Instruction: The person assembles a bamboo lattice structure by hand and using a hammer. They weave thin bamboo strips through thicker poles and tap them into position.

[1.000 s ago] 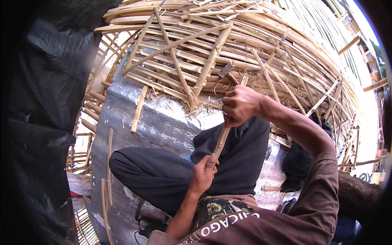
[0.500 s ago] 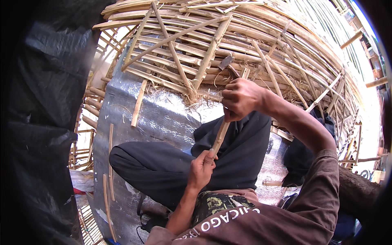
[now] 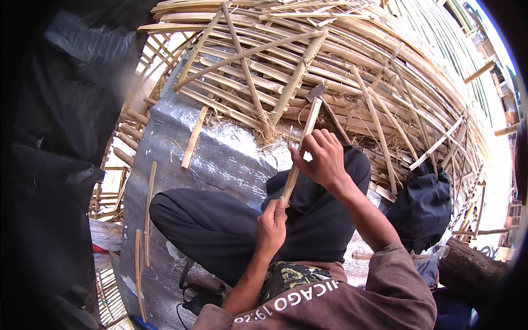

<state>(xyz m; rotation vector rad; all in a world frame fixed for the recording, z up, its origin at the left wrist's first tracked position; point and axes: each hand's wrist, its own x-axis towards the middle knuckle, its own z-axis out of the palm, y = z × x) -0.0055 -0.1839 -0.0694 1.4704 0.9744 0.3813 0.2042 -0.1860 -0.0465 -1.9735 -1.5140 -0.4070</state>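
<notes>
Bamboo strip (image 3: 300, 151) runs slantwise between the two hands, its lower end in the left hand (image 3: 271, 225) and its upper part passing through the right hand (image 3: 322, 159), the tip poking out above toward the stacked bamboo. The left hand is closed around the strip's lower end just above the crossed legs (image 3: 220, 225), thumb up along the strip. The right hand is closed too, fingers (image 3: 308, 144) curled over the strip and over the handle of a blade (image 3: 317, 91) whose grey metal end shows just above the strip's tip; how the blade meets the strip inside the hand cannot be told. The person sits cross-legged in dark trousers on a silvery sheet (image 3: 220, 159) spread on the floor. A few loose slats (image 3: 193, 137) lie on the sheet, one near its far edge and thinner ones along its left edge. Beyond the far edge of the sheet rises a big curved frame (image 3: 352, 60) of woven and lashed bamboo, with dry fibre shavings (image 3: 269, 135) tangled at its foot. A dark bag (image 3: 423, 206) sits to the right of the legs, near a log (image 3: 473, 272).
</notes>
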